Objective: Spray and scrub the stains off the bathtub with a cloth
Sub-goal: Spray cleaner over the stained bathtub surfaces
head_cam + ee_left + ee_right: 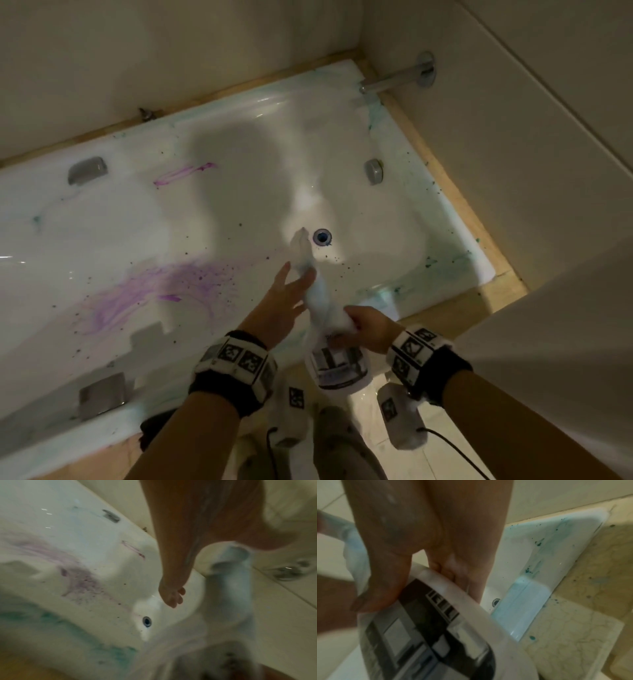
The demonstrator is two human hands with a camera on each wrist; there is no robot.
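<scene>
1. Our right hand (368,329) curls its fingers around the neck of a white spray bottle (337,368) and pins the near end of the cloth (317,291) against it; this grip is closed on both.
2. In the right wrist view, the thumb lies along the bottle's shoulder and the curled fingers (452,569) sit at its top edge. The trigger and nozzle are hidden behind the hand, so we cannot tell which way the nozzle points.
3. The bottle hangs body-down toward us, with its black-and-white label (334,363) facing the head camera. The print is too blurred to read.
4. The cloth is twisted into a long rope. Its long axis runs from our right hand away from us over the tub, and its free tip (301,236) ends just beside the drain (322,236). We cannot tell whether the tip touches the tub floor.
5. Our left hand (286,301) is spread with straight fingers, and its fingertips lie against the middle of the cloth. It is not wrapped around the cloth.
6. The left wrist view is smeared by motion. It shows only the palm's edge, the fingertips (173,599) and a pale blur of cloth.
7. The bathtub (113,212) carries a broad purple stain (144,291) on its floor, left of the hands, and a thinner purple streak (183,174) farther away.
8. Teal smears (431,262) mark the tub's rim near the right corner, and dark specks dot the floor around the drain.
9. A chrome spout (394,80) juts from the wall over the far right corner.
</scene>
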